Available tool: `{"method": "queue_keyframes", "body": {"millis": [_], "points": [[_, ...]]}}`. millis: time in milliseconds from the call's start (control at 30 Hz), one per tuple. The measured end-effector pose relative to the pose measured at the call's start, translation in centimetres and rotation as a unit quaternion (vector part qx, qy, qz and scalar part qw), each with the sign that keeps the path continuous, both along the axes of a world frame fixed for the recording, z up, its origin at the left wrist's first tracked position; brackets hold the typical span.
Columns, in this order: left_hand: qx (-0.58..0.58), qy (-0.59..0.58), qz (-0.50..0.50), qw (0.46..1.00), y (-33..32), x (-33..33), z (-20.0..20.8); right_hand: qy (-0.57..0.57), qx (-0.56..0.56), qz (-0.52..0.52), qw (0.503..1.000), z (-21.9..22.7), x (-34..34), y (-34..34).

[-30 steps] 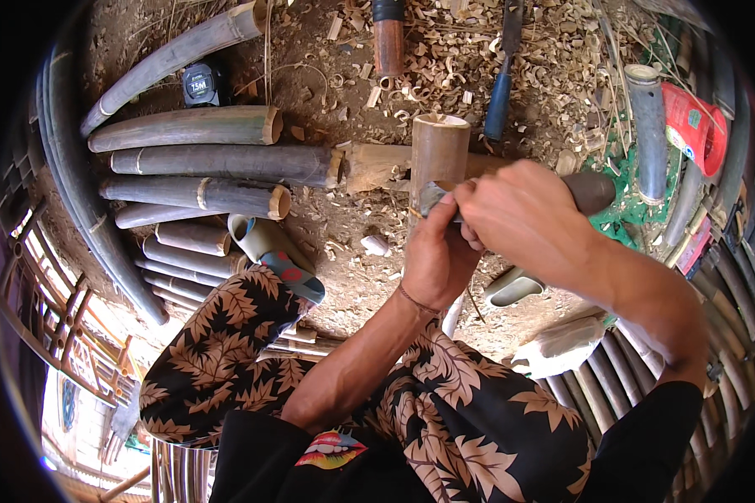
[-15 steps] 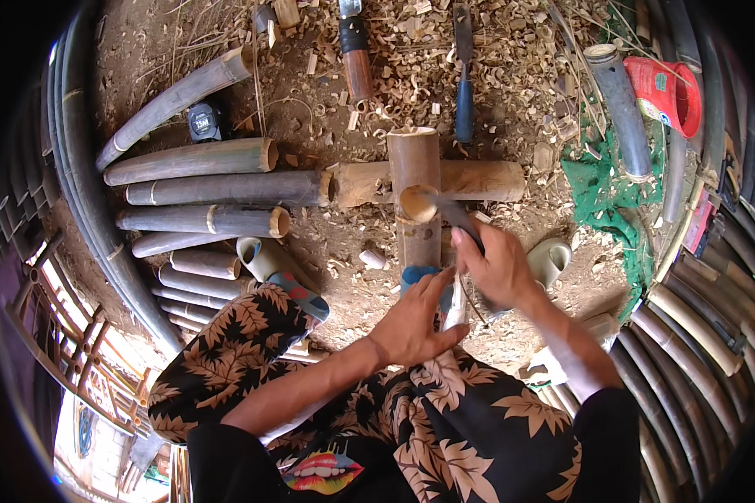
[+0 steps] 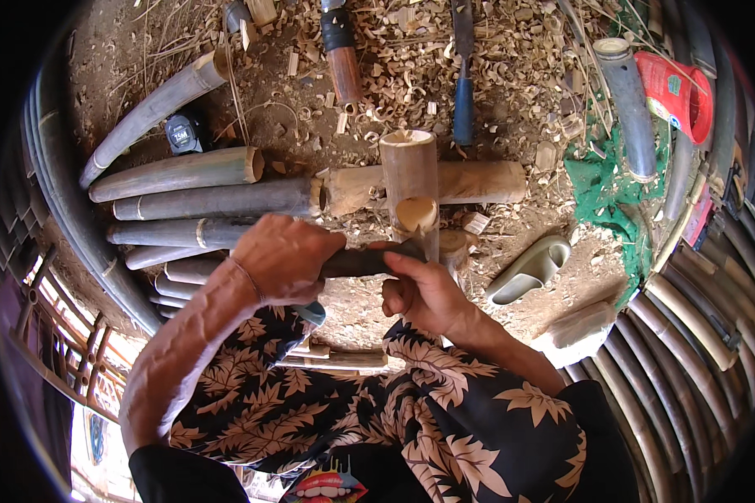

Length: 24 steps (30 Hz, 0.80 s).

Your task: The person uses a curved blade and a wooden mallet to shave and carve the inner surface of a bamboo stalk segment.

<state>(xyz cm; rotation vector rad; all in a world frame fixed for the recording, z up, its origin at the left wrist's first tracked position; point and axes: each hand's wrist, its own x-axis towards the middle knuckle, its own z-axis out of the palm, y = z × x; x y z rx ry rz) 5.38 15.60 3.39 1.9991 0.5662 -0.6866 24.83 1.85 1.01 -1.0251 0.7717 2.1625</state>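
A short pale bamboo section (image 3: pixel 407 172) points away from me and lies across a bare bamboo length on the ground. A round hole is cut in its near part. Just below the hole, a dark-handled cutting tool (image 3: pixel 356 263) lies nearly level between my hands. My left hand (image 3: pixel 281 256) is wrapped round its left end. At the other end my right hand (image 3: pixel 428 293) is closed on it, thumb along the top. The tool's working end sits by the bamboo near the hole; its exact shape is hard to make out.
Cut bamboo lengths (image 3: pixel 176 163) lie at the left, beside a tape measure (image 3: pixel 184 134). Beyond are a wooden-handled tool (image 3: pixel 342 71), a blue-handled chisel (image 3: pixel 464 109) and shavings. A sandal (image 3: pixel 530 270), green netting (image 3: pixel 604 189) and a red container (image 3: pixel 675 96) are at the right.
My left hand has moved up and left, from below the bamboo section onto the tool. My right hand has shifted left and lower. The tool has swung from slanting to nearly level.
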Motion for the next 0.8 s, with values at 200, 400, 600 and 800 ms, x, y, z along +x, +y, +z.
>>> {"method": "queue_keyframes", "body": {"millis": [200, 400, 600, 800], "points": [[-0.063, 0.032, 0.227, 0.971, -9.8, -0.6, -2.1, -0.198, 0.062, 0.225, 0.952, 1.2, 0.5, 0.1], [-0.136, 0.053, 0.457, 0.877, -18.2, 5.5, -1.3, -0.407, 0.187, 0.411, 0.794, 0.8, 1.5, -1.5], [-0.048, 0.03, 0.379, 0.924, -15.6, 7.1, 0.2, -0.385, 0.178, 0.342, 0.839, 0.0, 1.7, -2.5], [0.146, 0.06, -0.014, 0.987, -4.6, 0.6, 3.1, 0.042, 0.061, -0.008, 0.997, -1.2, -1.3, -2.2]]}}
